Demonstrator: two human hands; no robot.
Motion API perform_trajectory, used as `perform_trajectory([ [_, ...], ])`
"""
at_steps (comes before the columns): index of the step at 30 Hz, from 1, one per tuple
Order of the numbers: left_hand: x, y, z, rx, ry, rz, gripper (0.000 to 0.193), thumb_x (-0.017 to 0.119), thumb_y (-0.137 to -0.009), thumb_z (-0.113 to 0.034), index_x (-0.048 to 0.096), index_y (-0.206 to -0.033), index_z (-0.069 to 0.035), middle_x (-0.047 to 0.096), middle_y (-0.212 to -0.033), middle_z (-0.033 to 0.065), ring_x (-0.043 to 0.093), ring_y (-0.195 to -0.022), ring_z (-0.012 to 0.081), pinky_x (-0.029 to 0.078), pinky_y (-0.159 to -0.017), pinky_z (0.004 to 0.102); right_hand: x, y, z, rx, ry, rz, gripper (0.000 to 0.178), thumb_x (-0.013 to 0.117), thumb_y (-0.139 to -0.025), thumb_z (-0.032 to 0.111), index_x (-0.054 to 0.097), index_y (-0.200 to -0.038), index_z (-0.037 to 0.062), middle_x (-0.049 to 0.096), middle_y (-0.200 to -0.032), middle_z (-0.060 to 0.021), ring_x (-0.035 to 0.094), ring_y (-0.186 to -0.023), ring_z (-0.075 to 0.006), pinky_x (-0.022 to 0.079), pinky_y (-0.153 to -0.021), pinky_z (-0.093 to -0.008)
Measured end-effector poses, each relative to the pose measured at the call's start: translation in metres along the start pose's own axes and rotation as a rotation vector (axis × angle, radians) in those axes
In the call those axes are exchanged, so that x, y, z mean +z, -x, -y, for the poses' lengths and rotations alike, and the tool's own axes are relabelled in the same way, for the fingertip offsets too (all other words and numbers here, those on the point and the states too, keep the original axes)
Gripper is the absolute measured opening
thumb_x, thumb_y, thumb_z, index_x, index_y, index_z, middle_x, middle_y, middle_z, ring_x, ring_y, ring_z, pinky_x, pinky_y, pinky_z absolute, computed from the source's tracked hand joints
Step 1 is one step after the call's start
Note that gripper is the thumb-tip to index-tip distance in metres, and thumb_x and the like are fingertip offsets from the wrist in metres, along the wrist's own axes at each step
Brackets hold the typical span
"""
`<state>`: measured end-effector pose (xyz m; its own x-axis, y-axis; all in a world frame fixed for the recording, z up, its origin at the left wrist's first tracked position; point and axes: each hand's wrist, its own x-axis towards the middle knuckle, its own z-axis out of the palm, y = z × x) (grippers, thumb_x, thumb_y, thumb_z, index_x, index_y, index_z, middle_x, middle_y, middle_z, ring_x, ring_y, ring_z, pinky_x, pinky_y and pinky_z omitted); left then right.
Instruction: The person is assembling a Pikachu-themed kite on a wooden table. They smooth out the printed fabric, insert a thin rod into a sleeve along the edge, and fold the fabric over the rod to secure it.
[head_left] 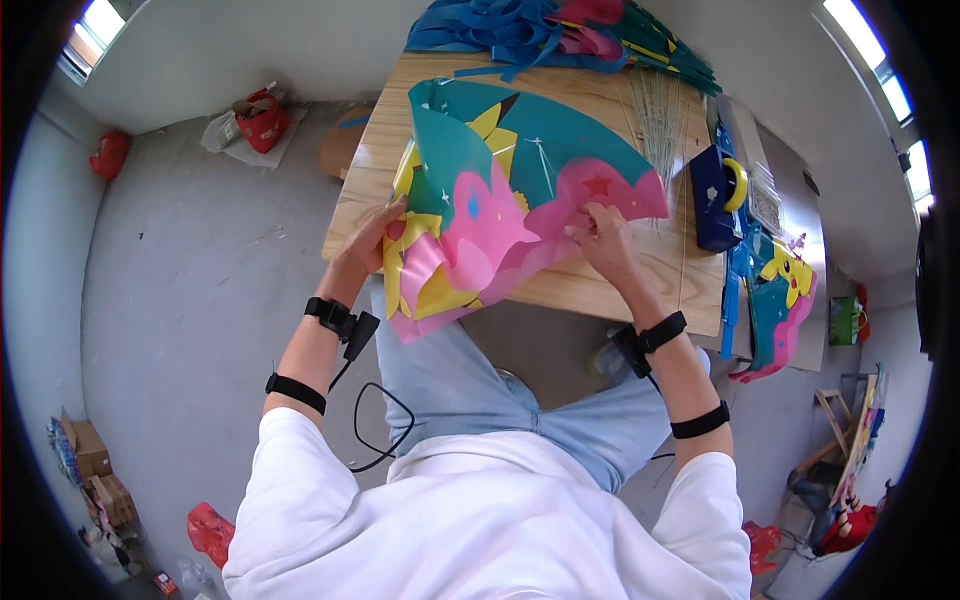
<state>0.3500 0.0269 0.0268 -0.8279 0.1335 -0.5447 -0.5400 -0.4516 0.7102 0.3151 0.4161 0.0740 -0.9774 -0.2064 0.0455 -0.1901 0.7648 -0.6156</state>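
A glossy plastic sheet [575, 130] printed in teal, pink and yellow with a cartoon figure lies across the front of the wooden table. Its left part curls up and over, and the lower edge hangs past the table edge above my lap. My left hand [372, 238] grips the sheet's left edge, thumb on top and the other fingers hidden beneath. At the pink right-hand part, my right hand [606, 243] has its fingers bent together in a pinch by the lower edge. Whether sheet or something small is between those fingertips, I cannot tell.
Blue straps [480, 30] and more printed sheets [660, 45] pile at the table's far end. Thin clear rods [657, 120] lie at right, near a blue tape dispenser [712, 200] with yellow tape. Another printed sheet [778, 310] hangs farther right. A red bag [262, 122] stands on the floor.
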Motion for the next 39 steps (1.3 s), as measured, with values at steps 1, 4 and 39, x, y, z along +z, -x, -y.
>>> perform_trajectory([
  [1, -0.019, 0.0, 0.002, 0.011, -0.038, -0.03, 0.035, 0.067, -0.096, -0.034, 0.061, -0.109, -0.002, 0.065, -0.086, 0.0038, 0.061, -0.072, 0.01, 0.051, -0.064, 0.0243, 0.01, 0.002, 0.002, -0.079, 0.032, -0.009, 0.038, 0.075, -0.082, 0.02, 0.066, -0.113, 0.0004, 0.064, -0.095, -0.0172, 0.06, -0.094, -0.0326, 0.05, -0.082, -0.0436],
  [4, -0.025, 0.009, -0.001, 0.175, -0.259, -0.22, 0.033, 0.07, -0.092, -0.025, 0.06, -0.112, -0.001, 0.066, -0.087, 0.005, 0.063, -0.076, 0.0111, 0.051, -0.066, 0.0242, 0.036, 0.008, -0.009, -0.221, 0.196, -0.029, 0.034, 0.072, -0.082, 0.018, 0.065, -0.109, -0.0001, 0.062, -0.094, -0.0181, 0.059, -0.097, -0.0366, 0.049, -0.083, -0.0484],
  [39, 0.086, 0.178, -0.194, 0.968, -0.478, -0.309, 0.045, 0.072, -0.08, -0.006, 0.058, -0.121, 0.004, 0.071, -0.101, 0.0142, 0.072, -0.081, 0.0158, 0.06, -0.068, 0.021, -0.058, -0.01, 0.131, -0.211, -0.891, -0.594, 0.032, 0.069, -0.085, -0.005, 0.065, -0.117, -0.0016, 0.066, -0.092, -0.0023, 0.058, -0.072, -0.0102, 0.048, -0.061, -0.024],
])
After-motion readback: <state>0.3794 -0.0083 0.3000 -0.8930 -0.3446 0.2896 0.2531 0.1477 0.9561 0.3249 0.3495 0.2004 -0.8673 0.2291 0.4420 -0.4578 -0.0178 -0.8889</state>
